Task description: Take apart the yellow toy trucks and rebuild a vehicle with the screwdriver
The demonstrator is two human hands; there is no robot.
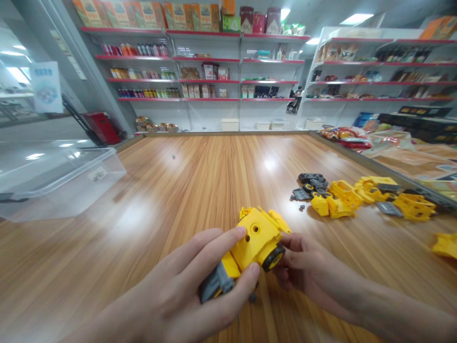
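Note:
Low over the front middle of the table, a partly built yellow toy truck (pixel 255 238) with a black wheel and a grey end is held tilted. My left hand (pixel 178 281) wraps around it from the left, index finger on the yellow panel with its two round holes, thumb along the lower edge. On the other side, my right hand (pixel 303 262) has its fingers curled closed against the truck beside the black wheel (pixel 273 257). Its fingertips are partly hidden behind the toy. A small dark grey piece (pixel 253 298) lies below the truck.
Yellow toy parts (pixel 342 197) and a dark grey chassis piece (pixel 312 180) lie to the right. Another yellow part (pixel 445 245) sits at the far right. A clear plastic bin (pixel 60 178) stands on the left. Packaged goods (pixel 410 159) border the right edge; stocked shelves (pixel 207 81) rise behind.

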